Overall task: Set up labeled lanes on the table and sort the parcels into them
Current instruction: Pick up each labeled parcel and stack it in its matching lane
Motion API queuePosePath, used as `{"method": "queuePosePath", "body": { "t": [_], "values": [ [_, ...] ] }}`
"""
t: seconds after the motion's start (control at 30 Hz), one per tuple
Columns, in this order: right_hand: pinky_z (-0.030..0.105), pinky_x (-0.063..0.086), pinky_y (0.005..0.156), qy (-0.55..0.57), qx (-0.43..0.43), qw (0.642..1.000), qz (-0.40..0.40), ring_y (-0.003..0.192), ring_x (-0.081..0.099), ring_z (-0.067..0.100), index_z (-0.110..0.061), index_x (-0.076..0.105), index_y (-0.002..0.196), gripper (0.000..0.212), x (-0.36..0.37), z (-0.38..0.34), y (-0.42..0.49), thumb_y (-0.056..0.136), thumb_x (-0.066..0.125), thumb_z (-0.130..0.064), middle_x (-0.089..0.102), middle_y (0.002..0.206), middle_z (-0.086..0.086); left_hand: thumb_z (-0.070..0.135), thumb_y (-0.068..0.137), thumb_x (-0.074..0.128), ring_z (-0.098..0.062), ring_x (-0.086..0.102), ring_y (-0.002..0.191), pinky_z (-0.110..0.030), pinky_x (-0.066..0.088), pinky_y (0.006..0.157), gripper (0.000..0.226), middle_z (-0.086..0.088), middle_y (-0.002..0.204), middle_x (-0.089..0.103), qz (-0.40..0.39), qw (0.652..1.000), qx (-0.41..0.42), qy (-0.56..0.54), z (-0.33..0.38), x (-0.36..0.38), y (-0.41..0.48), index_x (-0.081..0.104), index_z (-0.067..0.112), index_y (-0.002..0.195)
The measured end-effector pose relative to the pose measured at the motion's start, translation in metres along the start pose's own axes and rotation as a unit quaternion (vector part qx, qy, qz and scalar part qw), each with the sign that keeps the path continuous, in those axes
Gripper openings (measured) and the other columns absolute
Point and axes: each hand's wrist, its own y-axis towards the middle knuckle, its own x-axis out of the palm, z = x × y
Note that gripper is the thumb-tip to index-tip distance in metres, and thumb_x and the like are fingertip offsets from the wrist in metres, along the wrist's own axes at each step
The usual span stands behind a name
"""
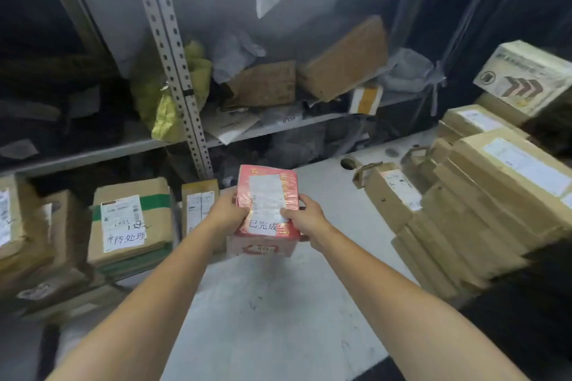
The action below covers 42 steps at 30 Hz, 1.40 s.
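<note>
A red parcel [266,192] with a white shipping label stands in the middle of the white table [272,312]. A white paper label [263,226] with handwritten characters lies on its near top edge. My left hand [228,214] grips the parcel's left side, thumb on top by the label. My right hand [305,219] holds the right side, its thumb pressing on the label's right end. To the left, a brown box with green tape [133,219] carries another handwritten label [126,238].
A tall heap of brown flat parcels [483,195] fills the table's right side. More boxes [18,226] sit at the far left. A metal shelf [185,77] behind holds bags and cartons. A narrow box [198,204] stands just left of my left hand.
</note>
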Motion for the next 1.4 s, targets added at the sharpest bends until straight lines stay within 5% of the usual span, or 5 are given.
{"method": "queuePosePath", "body": {
  "t": [0.47, 0.8, 0.93, 1.07, 1.4],
  "values": [
    [0.049, 0.058, 0.091, 0.052, 0.006, 0.989, 0.141, 0.099, 0.071, 0.022, -0.027, 0.059, 0.128, 0.043, -0.171, 0.131, -0.161, 0.089, 0.071, -0.015, 0.072, 0.113, 0.0, 0.01, 0.101, 0.056, -0.022, 0.071, 0.088, -0.041, 0.059, 0.071, 0.05, -0.007, 0.103, 0.071, -0.187, 0.981, 0.029, 0.044, 0.023, 0.163, -0.151, 0.04, 0.02, 0.147],
    [0.046, 0.059, 0.084, 0.094, 0.035, 0.977, 0.19, 0.102, 0.069, 0.021, -0.031, 0.06, 0.11, 0.025, -0.257, 0.229, -0.308, 0.094, 0.068, -0.015, 0.069, 0.116, 0.001, 0.011, 0.1, 0.057, -0.017, 0.066, 0.086, -0.037, 0.056, 0.068, 0.053, -0.004, 0.107, 0.067, -0.259, 0.956, 0.064, 0.123, 0.018, 0.26, -0.307, 0.038, 0.018, 0.148],
    [0.05, 0.059, 0.085, 0.116, 0.069, 0.962, 0.237, 0.1, 0.069, 0.021, -0.029, 0.051, 0.131, 0.043, -0.3, 0.257, -0.339, 0.093, 0.07, -0.02, 0.066, 0.119, 0.001, 0.011, 0.099, 0.06, -0.014, 0.066, 0.082, -0.029, 0.052, 0.057, 0.052, -0.001, 0.107, 0.065, -0.299, 0.942, 0.076, 0.133, 0.032, 0.308, -0.338, 0.039, 0.018, 0.146],
    [0.049, 0.059, 0.089, 0.14, 0.075, 0.939, 0.306, 0.104, 0.068, 0.022, -0.027, 0.035, 0.151, 0.074, -0.346, 0.272, -0.349, 0.089, 0.074, -0.02, 0.061, 0.131, 0.005, 0.013, 0.098, 0.061, -0.02, 0.069, 0.096, -0.046, 0.061, 0.077, 0.051, -0.002, 0.112, 0.067, -0.329, 0.928, 0.111, 0.139, 0.048, 0.359, -0.339, 0.043, 0.019, 0.144],
    [0.047, 0.061, 0.085, 0.16, 0.065, 0.899, 0.403, 0.103, 0.068, 0.021, -0.023, 0.037, 0.152, 0.076, -0.454, 0.266, -0.335, 0.087, 0.078, -0.021, 0.064, 0.128, 0.004, 0.01, 0.096, 0.065, -0.02, 0.069, 0.099, -0.043, 0.062, 0.079, 0.057, -0.003, 0.115, 0.066, -0.4, 0.892, 0.166, 0.13, 0.125, 0.47, -0.312, 0.041, 0.018, 0.147]
  ]
}}
